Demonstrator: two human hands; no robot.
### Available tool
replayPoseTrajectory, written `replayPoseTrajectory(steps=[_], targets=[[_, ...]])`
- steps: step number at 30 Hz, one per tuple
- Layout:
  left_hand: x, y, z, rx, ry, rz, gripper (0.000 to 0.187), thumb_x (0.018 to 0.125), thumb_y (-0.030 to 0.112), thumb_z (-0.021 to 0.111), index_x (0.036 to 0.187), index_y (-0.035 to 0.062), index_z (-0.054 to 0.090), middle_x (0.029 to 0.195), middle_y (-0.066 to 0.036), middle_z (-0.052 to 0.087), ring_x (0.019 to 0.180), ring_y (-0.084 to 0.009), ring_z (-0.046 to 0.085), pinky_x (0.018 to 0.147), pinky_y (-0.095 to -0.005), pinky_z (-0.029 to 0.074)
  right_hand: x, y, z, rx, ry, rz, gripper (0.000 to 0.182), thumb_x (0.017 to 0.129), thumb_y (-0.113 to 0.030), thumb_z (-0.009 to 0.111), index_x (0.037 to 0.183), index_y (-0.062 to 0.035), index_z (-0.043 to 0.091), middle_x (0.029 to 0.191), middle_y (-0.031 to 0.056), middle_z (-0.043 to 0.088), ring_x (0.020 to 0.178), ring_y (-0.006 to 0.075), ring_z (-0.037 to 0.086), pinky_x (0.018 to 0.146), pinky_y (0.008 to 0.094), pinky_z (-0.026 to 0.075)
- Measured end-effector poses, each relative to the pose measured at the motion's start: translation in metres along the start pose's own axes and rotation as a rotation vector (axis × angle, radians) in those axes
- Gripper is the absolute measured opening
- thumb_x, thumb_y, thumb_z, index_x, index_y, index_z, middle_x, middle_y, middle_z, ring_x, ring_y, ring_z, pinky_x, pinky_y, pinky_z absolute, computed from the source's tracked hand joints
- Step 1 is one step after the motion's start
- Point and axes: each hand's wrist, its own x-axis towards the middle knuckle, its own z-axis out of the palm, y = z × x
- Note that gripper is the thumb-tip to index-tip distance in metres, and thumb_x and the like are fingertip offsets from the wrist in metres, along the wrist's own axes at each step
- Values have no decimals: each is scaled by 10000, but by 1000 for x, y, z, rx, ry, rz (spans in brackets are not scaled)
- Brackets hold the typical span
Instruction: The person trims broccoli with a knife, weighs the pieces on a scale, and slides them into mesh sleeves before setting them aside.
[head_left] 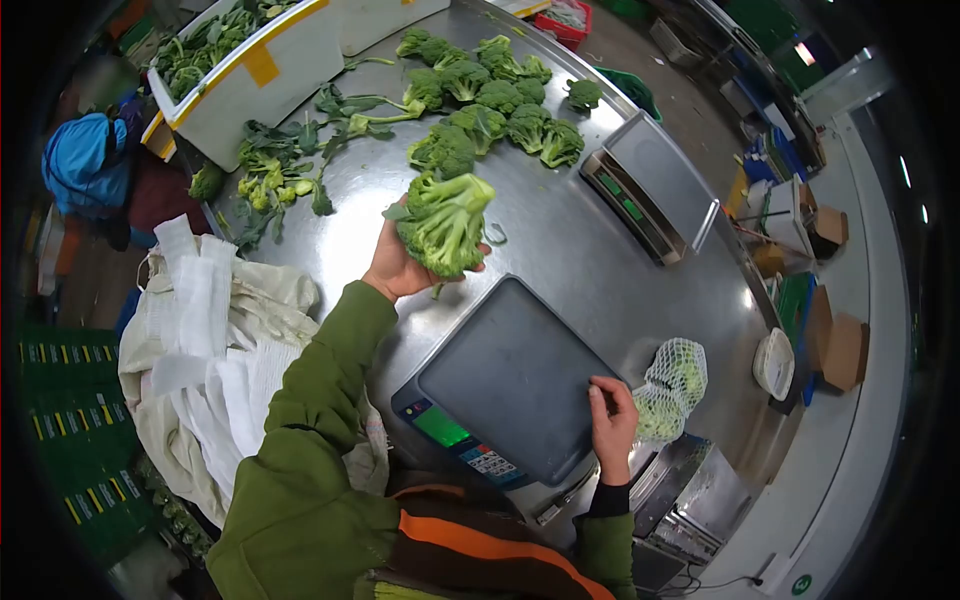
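My left hand (385, 262) is closed around a broccoli head (442, 225), raised over the steel table with its cut stalk turned up. Below it stands a digital scale with a grey weighing pan (520, 380) and a lit green display (440, 425); nothing lies on the pan. At the pan's right edge is my right hand (615, 422), its fingers loosely bent and thumb apart, nothing visible in it. Just beside that hand, white mesh-netted broccoli (672, 390) lies on the table. Several loose broccoli heads (480, 90) are grouped toward the far side.
Trimmed leaves and stalks (275, 175) lie at the left, near a white foam box (255, 85) full of greens. A second scale (650, 185) stands at the right. White netting (220, 350) lies on a sack at my left. A metal device (690, 500) sits near my right forearm.
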Motion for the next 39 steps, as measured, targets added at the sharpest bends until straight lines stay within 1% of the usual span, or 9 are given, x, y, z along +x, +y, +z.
replayPoseTrajectory(steps=[6,13,16,19,26,33,35,37,39], targets=[[5,-40,29,-217,42,-99,796,931,680,364,1503,129,303,1413,-192,435,1203,-503,506,984,-666,435,-7,-19,12,-8,-30,-9,151,899,-53,637,1026,19,675,981,101,662,850,163,641,781,260,502],[-2,-66,29,244,125,-51,794,907,361,651,1522,72,241,1472,-114,404,1368,-246,403,1148,-405,315,-2,-28,24,106,-69,26,177,917,-72,641,1063,24,668,967,97,680,863,132,645,775,250,505],[5,-78,70,867,166,61,1057,688,140,869,1525,56,230,1491,-135,354,1364,-257,395,1138,-378,312,9,-44,35,558,-33,235,213,941,-89,630,1115,31,648,966,98,685,867,114,644,766,233,501],[5,-91,80,1381,134,84,1221,566,197,943,1531,52,210,1461,-132,385,1353,-243,392,1151,-364,283,11,-50,39,604,24,229,187,971,-122,602,1081,27,626,904,59,665,799,78,611,703,212,479],[-12,-99,95,1564,-58,62,958,591,210,895,1414,91,421,1284,-155,465,1209,-317,477,1039,-400,398,-4,-30,47,324,-152,124,221,990,-220,563,953,-4,532,748,16,571,693,46,509,586,244,412],[-36,-109,92,1583,-251,76,748,589,180,830,1249,81,493,1148,-150,496,1093,-337,504,944,-417,429,-18,-27,23,-86,-425,14,245,843,-183,654,889,-4,493,714,204,559,618,353,575,570,395,445],[-42,-92,79,1629,-192,67,741,589,184,823,1243,77,491,1141,-146,503,1087,-331,506,940,-414,427,-18,-40,-5,-331,-775,-133,272,809,-191,690,834,-8,490,686,189,561,584,314,579,554,390,447],[-44,-81,66,1651,-169,58,734,590,188,815,1237,73,489,1135,-142,510,1080,-326,507,937,-410,425,-16,-65,-24,-341,-1008,63,289,773,-178,724,801,-10,490,660,172,543,560,285,565,540,380,443],[-46,-78,58,1608,-85,110,723,595,186,798,1236,67,485,1131,-134,514,1076,-322,506,935,-403,423,6,-72,-38,-411,-965,25,276,778,-163,724,786,-20,488,638,144,538,559,242,560,538,362,441]])
